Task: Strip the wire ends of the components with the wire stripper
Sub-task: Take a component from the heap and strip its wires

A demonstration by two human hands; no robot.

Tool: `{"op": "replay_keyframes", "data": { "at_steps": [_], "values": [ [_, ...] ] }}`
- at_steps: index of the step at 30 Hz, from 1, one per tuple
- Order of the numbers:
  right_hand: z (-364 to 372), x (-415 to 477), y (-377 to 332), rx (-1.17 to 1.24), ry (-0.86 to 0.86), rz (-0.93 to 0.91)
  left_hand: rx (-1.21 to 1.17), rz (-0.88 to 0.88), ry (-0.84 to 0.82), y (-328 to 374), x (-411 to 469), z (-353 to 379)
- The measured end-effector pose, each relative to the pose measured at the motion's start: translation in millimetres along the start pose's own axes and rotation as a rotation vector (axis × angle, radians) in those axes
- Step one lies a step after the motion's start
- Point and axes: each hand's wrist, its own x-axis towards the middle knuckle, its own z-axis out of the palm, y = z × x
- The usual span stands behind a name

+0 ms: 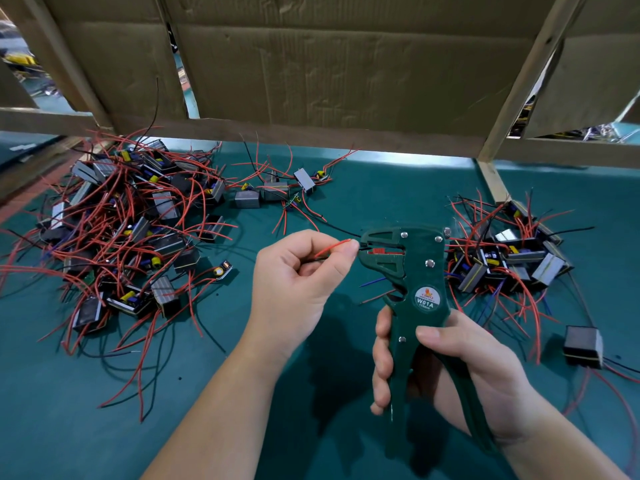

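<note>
Fingers (347, 251) of my left hand (294, 285) pinch a red wire (333, 245); right hand (464, 365) grips the wire stripper (420, 268), component piles (138, 220) beside.

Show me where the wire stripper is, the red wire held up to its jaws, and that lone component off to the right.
wire stripper (427, 299): head view, its round label.
red wire (332, 248): head view, middle of the pinched end.
lone component (583, 346): head view, its dark face.
</note>
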Motion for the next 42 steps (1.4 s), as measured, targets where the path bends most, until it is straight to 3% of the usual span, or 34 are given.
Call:
{"op": "replay_keyframes", "data": {
  "at_steps": [17,20,23,25,30,35,42],
  "values": [
    [0,-3,-2,-0.015,0.008,0.044,-0.04,-0.022,-0.102,4,4,-8],
    [10,-1,2,-0.023,0.124,0.064,0.025,-0.018,-0.09,-6,7,-11],
    [15,4,3,-0.047,0.39,0.073,0.234,0.016,-0.112,-18,8,-12],
    [15,6,-1,-0.054,0.474,0.092,0.381,0.035,-0.177,-25,7,-14],
    [5,1,-11,-0.073,0.417,0.123,0.465,0.085,-0.167,-28,11,-23],
    [-16,-2,-22,-0.073,0.506,0.01,0.377,0.056,0.006,-23,22,-41],
    [-14,4,-7,-0.012,0.391,-0.007,0.327,0.053,-0.067,-20,15,-26]
  ]
}}
